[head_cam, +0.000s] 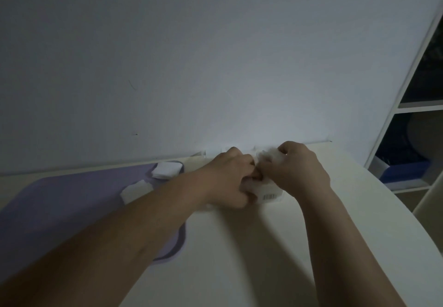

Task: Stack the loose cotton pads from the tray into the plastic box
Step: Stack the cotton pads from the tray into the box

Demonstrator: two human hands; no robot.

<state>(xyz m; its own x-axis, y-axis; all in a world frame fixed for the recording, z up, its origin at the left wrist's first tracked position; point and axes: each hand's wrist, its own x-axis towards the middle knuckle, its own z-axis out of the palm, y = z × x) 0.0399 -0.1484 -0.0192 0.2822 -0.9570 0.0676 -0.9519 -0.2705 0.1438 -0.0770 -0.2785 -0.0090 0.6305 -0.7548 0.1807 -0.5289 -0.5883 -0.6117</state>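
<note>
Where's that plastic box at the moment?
In the head view, the plastic box stands on the table right of centre, mostly hidden between the left hand and the right hand, which clutches cotton pads, just right of the purple tray.

My grip at the plastic box [269,195]
My left hand [230,179] grips the box on the table [239,246]; my right hand [299,170] clutches cotton pads [266,156] over it. Left of the box, two loose pads [166,169] lie on the purple tray [72,198].
</note>
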